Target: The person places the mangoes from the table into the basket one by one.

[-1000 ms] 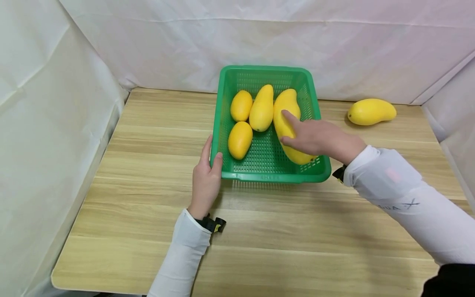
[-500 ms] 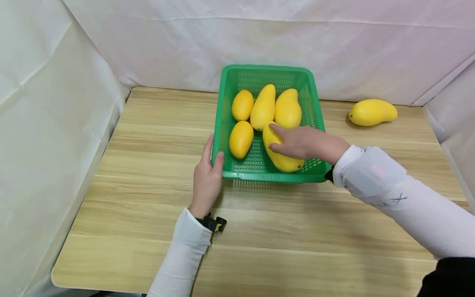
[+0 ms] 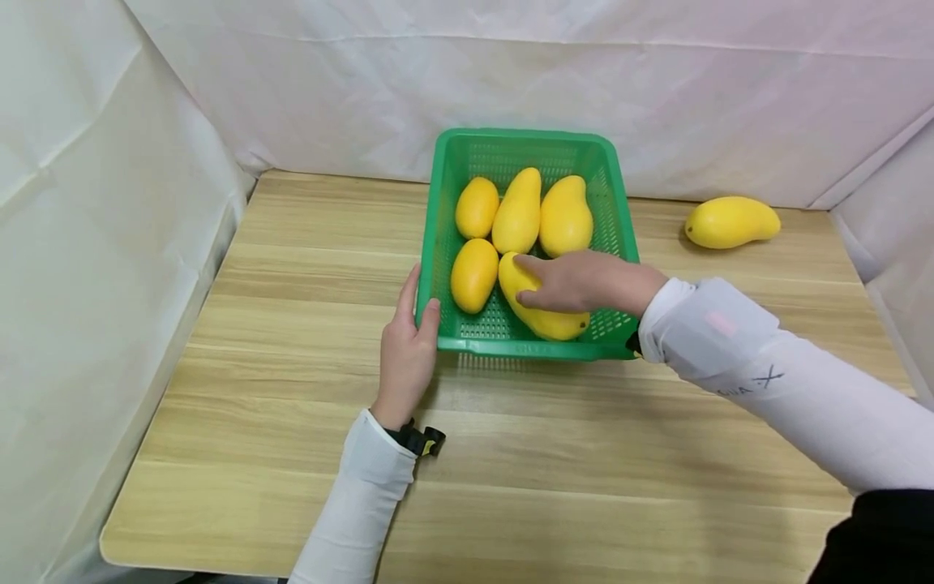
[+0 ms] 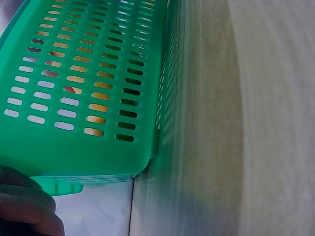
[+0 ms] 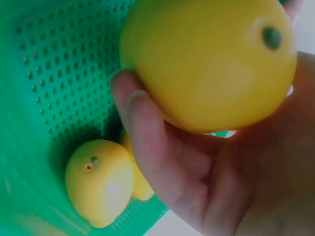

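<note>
A green plastic basket (image 3: 527, 349) stands on the wooden table. My left hand (image 3: 406, 357) grips its near left corner, thumb at the rim and fingers along the outside. In the left wrist view, curled fingers (image 4: 27, 204) show by the slotted basket wall (image 4: 74, 147). Inside the basket's near right part, my right hand (image 3: 587, 280) holds a big yellow mango (image 3: 547, 323); the right wrist view shows fingers curled under this mango (image 5: 211, 64). Further back lie two long mangoes (image 3: 518, 215) (image 3: 566, 217). On the left are two smaller oval orange-yellow fruits (image 3: 477, 208) (image 3: 474, 276).
Another yellow mango (image 3: 732, 222) lies on the table (image 3: 292, 341) at the back right, outside the basket. White cloth (image 3: 365, 89) hangs behind the table and at both sides.
My right hand has moved left and slightly nearer with the mango, from over the back right mango to the basket's near middle. The left hand keeps its place on the basket.
</note>
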Motion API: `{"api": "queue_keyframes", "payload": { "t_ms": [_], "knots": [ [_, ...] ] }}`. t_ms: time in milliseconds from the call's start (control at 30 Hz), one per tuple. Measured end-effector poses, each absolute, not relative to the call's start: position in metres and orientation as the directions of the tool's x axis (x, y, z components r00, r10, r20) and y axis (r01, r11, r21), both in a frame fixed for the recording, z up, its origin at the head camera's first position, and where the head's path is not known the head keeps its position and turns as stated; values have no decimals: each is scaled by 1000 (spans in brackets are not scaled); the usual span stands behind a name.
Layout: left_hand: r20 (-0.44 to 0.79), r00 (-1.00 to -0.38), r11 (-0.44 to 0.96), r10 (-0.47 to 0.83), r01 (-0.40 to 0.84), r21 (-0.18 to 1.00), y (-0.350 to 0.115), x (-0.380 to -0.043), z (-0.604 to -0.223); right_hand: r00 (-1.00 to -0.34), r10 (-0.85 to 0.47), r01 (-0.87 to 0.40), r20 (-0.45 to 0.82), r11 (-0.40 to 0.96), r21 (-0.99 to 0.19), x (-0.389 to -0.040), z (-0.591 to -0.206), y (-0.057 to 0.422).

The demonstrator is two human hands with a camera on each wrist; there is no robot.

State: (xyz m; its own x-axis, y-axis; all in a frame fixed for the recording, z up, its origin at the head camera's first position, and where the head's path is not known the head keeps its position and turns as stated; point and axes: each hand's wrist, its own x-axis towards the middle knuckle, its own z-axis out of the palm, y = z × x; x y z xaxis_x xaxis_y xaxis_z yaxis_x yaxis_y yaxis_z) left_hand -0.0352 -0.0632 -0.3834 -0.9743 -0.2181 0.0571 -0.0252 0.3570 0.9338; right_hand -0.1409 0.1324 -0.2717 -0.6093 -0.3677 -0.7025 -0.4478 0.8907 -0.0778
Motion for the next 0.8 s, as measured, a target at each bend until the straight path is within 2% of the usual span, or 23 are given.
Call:
{"api": "queue_keyframes", "payload": {
  "t_ms": [267,800],
  "knots": [
    [50,-977,346,-208,-26,938,-63,-35,-383,-653,-385,-450,-652,890,-73,-137,-271,123],
    [42,-977,347,-210,-34,937,-62,-34,-384,-631,-346,-417,-694,906,-73,-140,-282,118]
  ]
}}
